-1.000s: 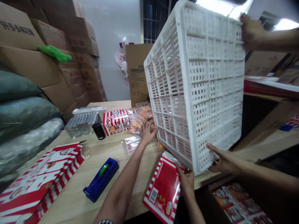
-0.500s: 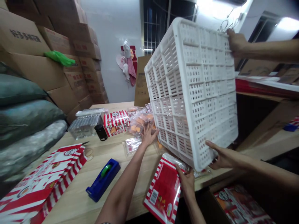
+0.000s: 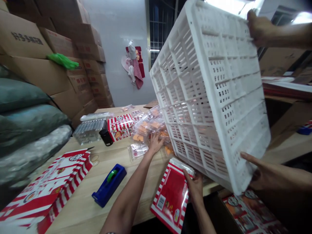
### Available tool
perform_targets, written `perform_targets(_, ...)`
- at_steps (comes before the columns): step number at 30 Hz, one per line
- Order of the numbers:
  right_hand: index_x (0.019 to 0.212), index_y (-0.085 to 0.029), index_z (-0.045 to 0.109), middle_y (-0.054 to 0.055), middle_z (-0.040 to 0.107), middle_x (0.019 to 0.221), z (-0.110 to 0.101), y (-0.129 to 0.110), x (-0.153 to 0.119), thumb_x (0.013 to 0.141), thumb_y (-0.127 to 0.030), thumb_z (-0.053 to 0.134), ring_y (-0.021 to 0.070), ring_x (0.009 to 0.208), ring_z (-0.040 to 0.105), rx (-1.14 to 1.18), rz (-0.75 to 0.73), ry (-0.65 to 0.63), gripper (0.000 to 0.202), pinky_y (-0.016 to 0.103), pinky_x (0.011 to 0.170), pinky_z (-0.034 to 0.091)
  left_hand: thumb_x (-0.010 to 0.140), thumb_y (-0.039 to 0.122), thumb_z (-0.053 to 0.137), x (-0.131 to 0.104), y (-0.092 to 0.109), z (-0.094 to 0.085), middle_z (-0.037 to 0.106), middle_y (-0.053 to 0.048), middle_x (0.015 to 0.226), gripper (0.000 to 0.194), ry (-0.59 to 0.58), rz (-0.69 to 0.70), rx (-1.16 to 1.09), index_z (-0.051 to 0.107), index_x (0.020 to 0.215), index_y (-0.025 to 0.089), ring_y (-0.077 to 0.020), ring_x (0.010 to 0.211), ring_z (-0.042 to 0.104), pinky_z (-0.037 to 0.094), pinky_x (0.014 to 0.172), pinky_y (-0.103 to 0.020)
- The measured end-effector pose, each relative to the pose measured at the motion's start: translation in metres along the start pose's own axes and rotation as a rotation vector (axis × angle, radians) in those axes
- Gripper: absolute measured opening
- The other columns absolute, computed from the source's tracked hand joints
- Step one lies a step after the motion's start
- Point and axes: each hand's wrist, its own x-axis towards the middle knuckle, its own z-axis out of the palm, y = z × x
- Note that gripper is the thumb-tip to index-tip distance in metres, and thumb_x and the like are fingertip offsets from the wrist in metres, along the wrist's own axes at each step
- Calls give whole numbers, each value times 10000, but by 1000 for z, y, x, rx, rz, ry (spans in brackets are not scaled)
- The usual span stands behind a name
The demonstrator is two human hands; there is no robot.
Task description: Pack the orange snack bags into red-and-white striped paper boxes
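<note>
- Two bare hands of the wearer work above a pale wooden tabletop point(image 3: 79, 201).
- Left hand point(image 3: 155, 145): it lies on clear bags of orange pieces point(image 3: 143, 127), fingers spread fairly wide; whether this grip pinches any of the film, I cannot tell.
- Right hand point(image 3: 195, 188): its grip is closed on the upper right edge of a red pack point(image 3: 169, 198) with striped borders and a barcode. The pack slants at the near edge of the tabletop, with clear film at its top end.
- The bags sit in a loose heap, well beyond the pack, reaching to the lower left side of a white basket point(image 3: 200, 104).
- That slatted basket is tilted; another person's upper hand point(image 3: 260, 29) and lower hand point(image 3: 265, 170) hold it on the right.
- A small wrapped packet point(image 3: 138, 150) lies just beside the left hand.
- Left of the heap stand a red-striped box point(image 3: 120, 127), a black jar point(image 3: 106, 137) touching or nearly touching it, and clear plastic containers point(image 3: 90, 131).
- Nearer, a blue tape dispenser point(image 3: 106, 190) with a green roll lies between the left forearm and a larger striped carton point(image 3: 48, 187).
- Brown boxes point(image 3: 31, 78) and bulky sacks point(image 3: 34, 117) are stacked along the left.
</note>
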Motion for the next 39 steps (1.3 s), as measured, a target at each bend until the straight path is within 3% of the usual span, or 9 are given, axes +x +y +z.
perform_targets(8,1315,-199,562,32,766,917,6,-9,-1,594,-444,880,280,849,745,63,27,-5,826,359,750,615,946,581,487,-12,5,-2,449,-125,1557,598,41,43,8,525,1438,244,-371,1480,316,214,1195,-619)
perform_targets(15,1340,-197,518,15,756,844,9,-7,14,569,-432,910,239,682,734,87,54,13,896,317,621,605,948,538,517,-21,2,-9,617,-110,1403,563,-59,135,-55,545,1406,213,-288,1362,513,368,1160,-464)
perform_targets(20,1370,-180,489,3,750,798,14,-4,28,552,-442,913,248,657,732,97,65,20,958,323,593,598,920,353,595,-39,-1,-26,407,-121,1588,675,-86,230,-71,369,1538,201,-259,1474,375,334,1198,-439)
perform_targets(22,1383,-184,486,14,761,819,18,-4,29,575,-441,902,256,666,735,98,70,6,945,337,595,601,914,311,597,-46,2,-31,359,-101,1615,637,-95,271,-68,414,1519,227,-251,1493,341,320,1212,-433)
perform_targets(24,1380,-191,505,35,772,888,22,-4,28,594,-428,893,263,716,744,99,63,-17,908,348,635,609,910,292,597,-52,8,-36,376,-72,1607,571,-113,308,-66,492,1470,262,-243,1465,394,352,1199,-423)
perform_targets(28,1397,-205,519,70,760,1075,28,-7,24,611,-421,880,268,875,742,99,47,-52,891,356,753,611,923,288,576,-65,22,-53,506,-20,1522,425,-112,347,-66,625,1345,290,-228,1354,540,437,1149,-399)
perform_targets(34,1368,-189,555,68,764,1034,29,-13,16,593,-438,885,272,896,731,111,84,-54,879,359,754,602,1007,336,429,-118,19,-93,572,-58,1464,422,116,257,-74,592,1379,220,-221,1388,502,385,1194,-413)
perform_targets(37,1296,-177,613,79,768,1018,21,-13,12,596,-452,883,277,875,733,137,123,-114,799,383,761,600,1011,336,418,-157,8,-89,534,-69,1501,444,170,185,-42,550,1418,221,-223,1450,418,336,1218,-428)
perform_targets(39,1257,-172,635,68,774,949,13,-12,11,579,-457,891,277,817,737,153,157,-144,779,400,744,602,1009,348,421,-183,4,-74,379,-71,1608,523,84,158,9,415,1519,233,-241,1533,239,254,1241,-478)
